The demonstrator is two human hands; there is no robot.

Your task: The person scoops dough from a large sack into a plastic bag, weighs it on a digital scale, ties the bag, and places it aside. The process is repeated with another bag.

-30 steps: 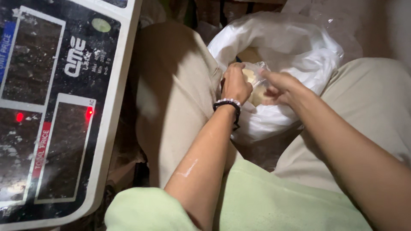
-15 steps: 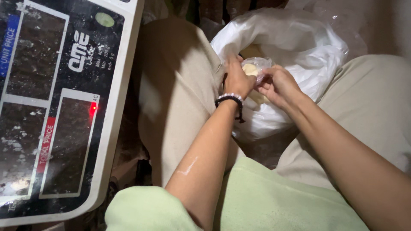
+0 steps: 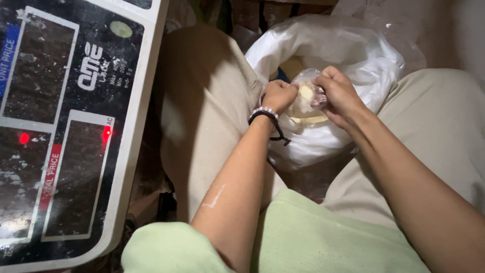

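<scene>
Head view looking straight down at my lap. Both hands are closed on one small clear plastic bag (image 3: 305, 101) with something pale yellow inside: left hand (image 3: 279, 96) pinches its left edge, right hand (image 3: 339, 93) is bunched around the top. The little bag hangs just above a big white plastic sack (image 3: 348, 55) that sits between my knees, its mouth open.

Handling guess: the thin film looks soft, crinkly and a bit slippery, and the load seems light, so I'd grip it at the gathered neck, not the belly, where the contents could squash.

Count: one small bag, one white sack, one weighing scale (image 3: 65, 126) at my left with two red lights glowing, one beaded bracelet (image 3: 264, 115) on the left wrist.
</scene>
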